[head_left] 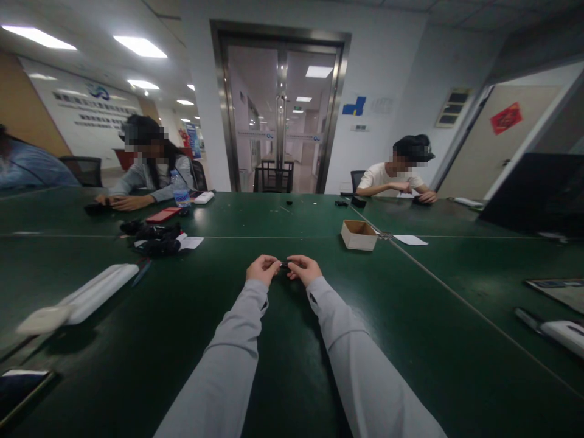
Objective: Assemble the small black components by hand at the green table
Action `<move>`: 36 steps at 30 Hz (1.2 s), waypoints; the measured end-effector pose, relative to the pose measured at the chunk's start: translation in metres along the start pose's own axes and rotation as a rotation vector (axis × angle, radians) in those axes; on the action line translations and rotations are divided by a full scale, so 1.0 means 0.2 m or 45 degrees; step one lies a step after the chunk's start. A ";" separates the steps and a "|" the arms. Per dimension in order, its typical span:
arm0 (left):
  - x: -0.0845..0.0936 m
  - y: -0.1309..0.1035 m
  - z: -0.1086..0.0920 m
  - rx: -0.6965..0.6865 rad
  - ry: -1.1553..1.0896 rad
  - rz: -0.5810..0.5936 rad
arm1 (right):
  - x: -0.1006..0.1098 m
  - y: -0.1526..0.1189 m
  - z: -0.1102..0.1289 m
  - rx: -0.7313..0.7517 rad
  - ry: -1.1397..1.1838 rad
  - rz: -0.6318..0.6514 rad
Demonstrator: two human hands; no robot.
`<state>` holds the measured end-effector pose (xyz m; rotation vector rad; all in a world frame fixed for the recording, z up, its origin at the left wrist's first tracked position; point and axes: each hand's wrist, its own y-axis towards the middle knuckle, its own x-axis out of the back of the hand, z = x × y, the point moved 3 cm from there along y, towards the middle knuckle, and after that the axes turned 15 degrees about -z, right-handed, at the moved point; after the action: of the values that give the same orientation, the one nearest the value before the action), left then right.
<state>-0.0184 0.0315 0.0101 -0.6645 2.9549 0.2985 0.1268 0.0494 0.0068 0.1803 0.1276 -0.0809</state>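
Both of my arms, in light grey sleeves, reach forward over a dark green tabletop (292,225). Between my fingertips is a small dark object (283,264), too small and too covered by the fingers to name. My left hand (263,269) pinches its left end with thumb and fingers. On the other side, my right hand (304,268) closes on its right end. The two hands are close together, just above or on the table; I cannot tell which.
An open cardboard box (359,236) stands ahead to the right, near a white paper (410,240). Black gear (157,237), a red phone-like item (163,215) and a water bottle (180,191) are left. A long white device (98,292) lies nearer. Several people sit across.
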 end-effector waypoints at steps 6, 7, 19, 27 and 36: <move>0.00 0.00 -0.01 0.017 0.081 -0.013 | 0.01 -0.01 0.01 -0.018 0.093 0.056; 0.00 0.01 -0.01 0.012 0.100 -0.010 | 0.01 -0.01 0.01 -0.022 0.096 0.051; 0.02 -0.01 -0.04 0.054 0.270 -0.078 | 0.01 -0.01 0.02 -0.051 0.084 0.085; 0.02 -0.01 -0.06 0.100 0.297 -0.116 | 0.01 -0.04 0.06 0.006 0.071 0.077; 0.03 -0.02 -0.08 0.111 0.290 -0.119 | 0.01 -0.06 0.09 0.024 0.051 0.097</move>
<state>-0.0218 0.0216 0.0245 -0.8765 3.1143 0.0910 0.1296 0.0350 0.0215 0.2053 0.1601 -0.0024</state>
